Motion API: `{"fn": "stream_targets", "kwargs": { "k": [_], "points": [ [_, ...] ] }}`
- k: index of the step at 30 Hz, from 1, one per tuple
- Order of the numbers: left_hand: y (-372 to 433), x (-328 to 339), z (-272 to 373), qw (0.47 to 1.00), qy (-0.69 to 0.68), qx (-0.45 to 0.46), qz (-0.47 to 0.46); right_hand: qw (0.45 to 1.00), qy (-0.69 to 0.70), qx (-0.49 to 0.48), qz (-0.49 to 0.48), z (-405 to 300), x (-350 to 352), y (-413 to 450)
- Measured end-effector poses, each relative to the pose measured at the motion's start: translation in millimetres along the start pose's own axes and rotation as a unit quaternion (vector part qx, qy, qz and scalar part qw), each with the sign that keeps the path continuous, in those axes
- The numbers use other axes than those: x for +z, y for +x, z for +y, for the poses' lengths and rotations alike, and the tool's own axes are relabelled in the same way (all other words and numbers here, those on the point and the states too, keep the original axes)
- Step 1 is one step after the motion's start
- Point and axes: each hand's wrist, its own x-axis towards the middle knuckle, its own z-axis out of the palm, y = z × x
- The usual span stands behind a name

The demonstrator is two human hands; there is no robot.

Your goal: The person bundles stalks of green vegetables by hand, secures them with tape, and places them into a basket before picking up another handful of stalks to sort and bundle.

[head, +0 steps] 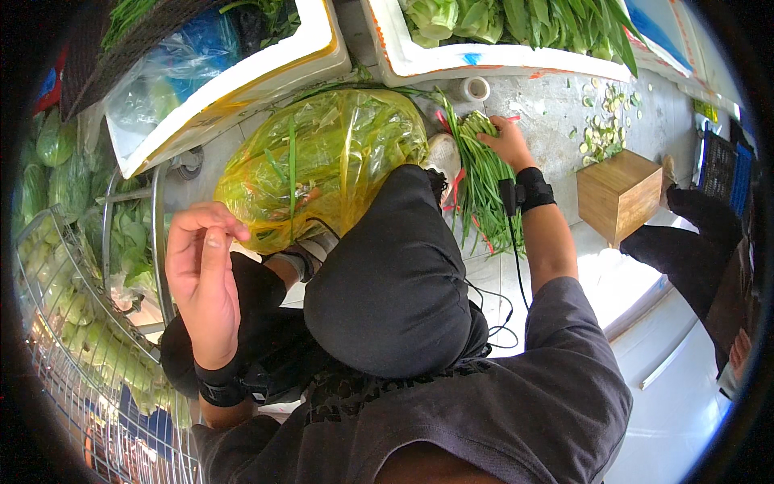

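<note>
My right hand (507,142) grips the pale cut ends of a bunch of long thin green stalks, which look like garlic chives (487,181). Red ties show among the bunches, which lie on the floor beside my shoe (444,158). Raised over my other leg, my left hand (205,266) has loosely curled fingers, and nothing can be seen in it. Just beyond it, a yellow translucent plastic bag (338,142) full of leafy greens rests on the floor. My black-clad knee (387,272) hides part of the bag.
White foam boxes (230,91) of vegetables line the far side. A tape roll (475,89) lies before one box. Sliced vegetable bits (604,124) are scattered near a wooden stool (620,193). Another person's leg (683,254) is at right. A wire basket (103,363) stands left.
</note>
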Motion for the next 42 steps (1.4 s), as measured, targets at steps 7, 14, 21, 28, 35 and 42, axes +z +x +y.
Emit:
{"fn": "stream_targets", "kwargs": {
  "k": [7,14,21,28,35,42],
  "points": [
    [0.9,-0.6,-2.5,1.000,0.011,0.006,-0.009,0.992,-0.036,-0.074,0.097,-2.0,20.2,-8.6],
    [1.0,1.2,-3.5,1.000,0.025,0.008,-0.014,0.994,-0.068,-0.065,0.050,-7.2,17.0,-8.0],
    [1.9,1.3,-2.6,0.999,0.025,0.018,-0.018,0.984,-0.054,-0.089,0.146,-6.9,18.4,-35.7],
    [-1.3,1.8,0.2,0.999,0.029,0.024,-0.022,0.991,0.056,-0.019,0.120,-33.2,7.2,-46.1],
    [-4.7,-1.8,0.6,0.999,0.023,0.028,-0.018,0.994,-0.045,-0.082,0.060,-5.7,11.3,-22.2],
    [-0.2,-2.1,7.3,0.998,0.026,0.042,-0.034,0.994,0.031,-0.014,0.104,33.9,-10.9,-49.6]
  ]
}}
